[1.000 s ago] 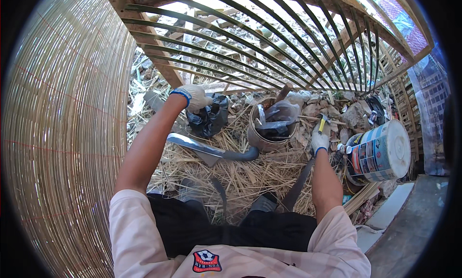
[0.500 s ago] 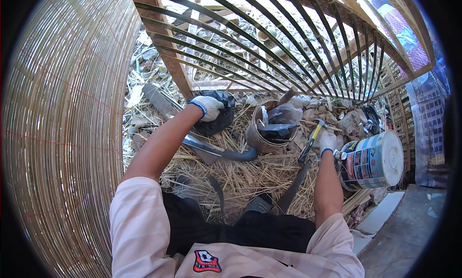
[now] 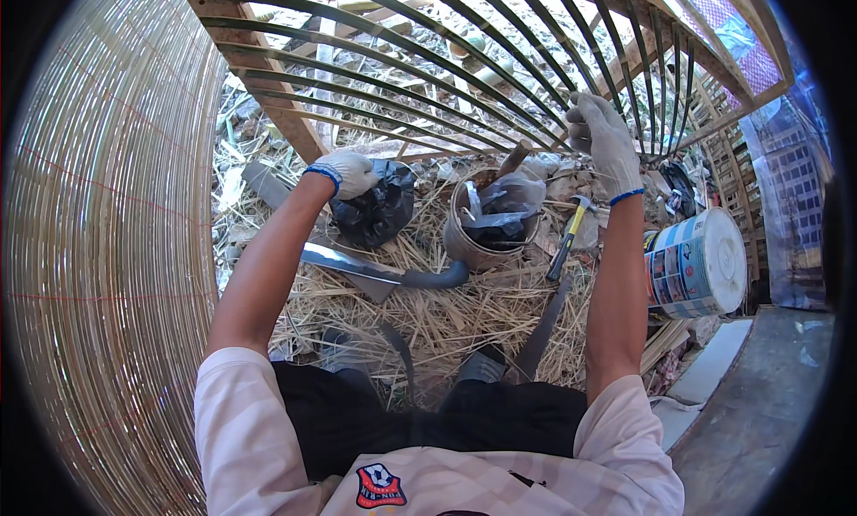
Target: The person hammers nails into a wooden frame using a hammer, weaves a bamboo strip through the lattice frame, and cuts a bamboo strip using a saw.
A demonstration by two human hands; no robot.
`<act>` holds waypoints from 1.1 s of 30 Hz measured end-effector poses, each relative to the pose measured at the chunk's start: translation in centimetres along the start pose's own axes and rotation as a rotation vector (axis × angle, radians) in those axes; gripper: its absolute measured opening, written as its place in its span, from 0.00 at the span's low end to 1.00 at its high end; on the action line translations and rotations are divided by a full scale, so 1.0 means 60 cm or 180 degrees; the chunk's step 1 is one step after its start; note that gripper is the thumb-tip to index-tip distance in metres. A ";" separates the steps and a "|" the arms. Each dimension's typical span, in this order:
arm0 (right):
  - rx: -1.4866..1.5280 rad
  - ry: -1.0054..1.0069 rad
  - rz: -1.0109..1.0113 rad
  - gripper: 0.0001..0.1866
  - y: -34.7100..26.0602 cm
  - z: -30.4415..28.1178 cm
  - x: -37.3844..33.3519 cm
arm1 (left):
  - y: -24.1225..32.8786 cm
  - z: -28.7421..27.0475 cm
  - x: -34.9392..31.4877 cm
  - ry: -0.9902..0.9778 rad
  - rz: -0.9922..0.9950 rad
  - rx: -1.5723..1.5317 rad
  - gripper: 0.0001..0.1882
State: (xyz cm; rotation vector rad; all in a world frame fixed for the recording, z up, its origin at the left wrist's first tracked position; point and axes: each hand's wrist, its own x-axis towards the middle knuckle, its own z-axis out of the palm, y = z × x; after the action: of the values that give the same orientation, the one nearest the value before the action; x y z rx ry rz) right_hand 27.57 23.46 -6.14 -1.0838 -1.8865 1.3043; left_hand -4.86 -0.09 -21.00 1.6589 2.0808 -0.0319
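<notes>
My left hand (image 3: 350,174), in a white knitted glove with a blue cuff, is closed at the upper left edge of a crumpled black plastic bag (image 3: 379,208). My gloved right hand (image 3: 603,145) is raised at the slatted wooden frame (image 3: 625,79), its fingers curled close to the dark slats; anything inside them is hidden. Below that hand lies a hammer (image 3: 568,239) with a yellow and black handle. A worn bucket (image 3: 464,239) holding clear and black plastic stands between my hands. In front of me, a long curved blade (image 3: 353,264) with a dark handle rests on straw.
A bamboo-strip screen (image 3: 116,248) rises along my left. At right, a printed paint bucket (image 3: 696,264) lies on its side by a grey board (image 3: 759,400). A saw-like blade (image 3: 542,337) lies near my foot. Straw and rubble cover the ground.
My right hand has moved up and away from beside the hammer to the slats. My left hand stays at the black bag. The view has shifted slightly.
</notes>
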 end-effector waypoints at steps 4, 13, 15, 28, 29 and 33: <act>-0.0090 -0.0964 0.0018 0.27 -0.069 0.048 -0.053 | -0.004 -0.004 -0.014 -0.0217 -0.0069 -0.0038 0.26; -0.2103 -0.2834 -0.0527 0.21 0.058 0.279 -0.166 | -0.033 -0.012 -0.049 -0.0468 -0.0554 -0.0035 0.28; -0.2648 -0.3146 -0.0418 0.21 0.114 0.310 -0.200 | -0.047 -0.014 -0.061 -0.0444 -0.0625 0.0007 0.28; -0.3226 -0.3775 -0.0321 0.28 0.262 0.315 -0.223 | 0.000 0.016 -0.103 -0.1576 -0.0832 -0.0636 0.29; -0.3335 -0.3854 -0.0297 0.28 0.261 0.316 -0.222 | 0.014 0.026 -0.105 -0.1834 -0.0999 -0.0745 0.29; -0.3258 -0.3766 -0.0211 0.26 0.259 0.316 -0.220 | 0.039 0.081 -0.118 -0.2607 -0.0958 -0.0884 0.29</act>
State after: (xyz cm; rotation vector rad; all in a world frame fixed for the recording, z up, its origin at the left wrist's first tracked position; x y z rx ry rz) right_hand 22.90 6.23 -27.52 -0.5861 -3.6744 0.9349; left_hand 0.09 -7.41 -22.04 0.9213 1.5733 -0.4244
